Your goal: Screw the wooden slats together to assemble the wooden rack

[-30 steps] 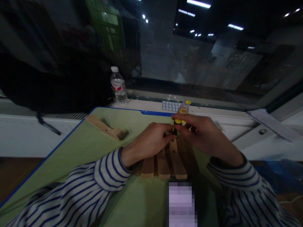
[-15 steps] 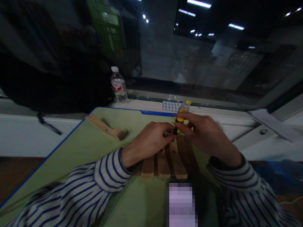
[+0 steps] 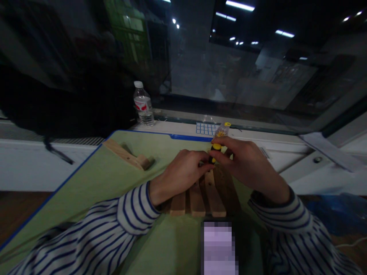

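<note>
Between the thumb and fingers of my right hand (image 3: 246, 160) is a short yellow-and-black screwdriver (image 3: 215, 149), held upright by its top. My left hand (image 3: 185, 170) pinches close around its lower end; whether a screw is also between those fingertips is hidden. Directly below is a wooden piece of several light slats (image 3: 215, 200), side by side, with dark holes in them. A darker brown wooden part (image 3: 229, 189) adjoins the slats on the right. My left hand covers the far part of the left slats.
On the green board (image 3: 149, 244) with a blue edge, a separate wooden strip with a block (image 3: 123, 152) lies at left. A water bottle (image 3: 143, 105), a blue-gridded sheet (image 3: 205, 128) and a small clear bag (image 3: 222, 130) are along the sill. A pixelated phone-like rectangle (image 3: 218, 248) is nearest me.
Both hands keep their grip at nearly the same spot. The screwdriver's top and my right fingertips have shifted very slightly left and down; the whole view has also moved a little.
</note>
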`<action>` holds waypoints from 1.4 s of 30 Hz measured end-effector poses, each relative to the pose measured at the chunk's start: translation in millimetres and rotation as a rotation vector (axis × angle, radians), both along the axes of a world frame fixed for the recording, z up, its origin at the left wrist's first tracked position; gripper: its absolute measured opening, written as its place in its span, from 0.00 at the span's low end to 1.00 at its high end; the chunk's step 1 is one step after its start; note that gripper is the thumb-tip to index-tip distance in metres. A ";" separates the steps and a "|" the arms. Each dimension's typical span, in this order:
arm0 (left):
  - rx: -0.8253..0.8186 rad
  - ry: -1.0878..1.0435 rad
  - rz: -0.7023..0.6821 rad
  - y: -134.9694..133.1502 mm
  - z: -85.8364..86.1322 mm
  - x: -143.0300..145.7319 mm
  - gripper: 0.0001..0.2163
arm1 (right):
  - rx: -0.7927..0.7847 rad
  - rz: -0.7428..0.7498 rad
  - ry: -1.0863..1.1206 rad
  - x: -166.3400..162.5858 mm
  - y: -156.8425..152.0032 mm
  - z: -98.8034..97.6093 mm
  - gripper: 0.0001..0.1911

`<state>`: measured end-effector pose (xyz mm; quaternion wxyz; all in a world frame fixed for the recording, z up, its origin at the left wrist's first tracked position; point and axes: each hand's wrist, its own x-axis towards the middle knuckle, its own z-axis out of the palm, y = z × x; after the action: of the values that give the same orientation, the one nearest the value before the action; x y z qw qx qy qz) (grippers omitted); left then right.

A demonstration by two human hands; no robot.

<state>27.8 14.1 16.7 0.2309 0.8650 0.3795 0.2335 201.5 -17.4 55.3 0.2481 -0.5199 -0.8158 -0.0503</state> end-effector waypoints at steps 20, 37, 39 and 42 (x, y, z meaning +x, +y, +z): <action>-0.035 -0.023 -0.045 2.1 -4.1 -0.9 0.09 | 0.036 0.104 -0.004 5.7 0.9 -7.9 0.16; -0.013 0.003 0.000 -1.7 4.3 -0.1 0.10 | -0.018 0.061 -0.019 1.2 0.4 -4.2 0.14; -0.012 0.010 0.012 -2.1 4.8 0.3 0.11 | -0.024 0.047 -0.017 0.5 0.1 -3.7 0.15; -0.025 0.010 0.014 -1.6 2.6 0.8 0.11 | -0.021 0.052 -0.005 0.6 0.1 -3.0 0.15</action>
<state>28.6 12.6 19.4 0.2381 0.8605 0.3895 0.2261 202.1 -17.3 52.3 0.2416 -0.5011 -0.8302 -0.0365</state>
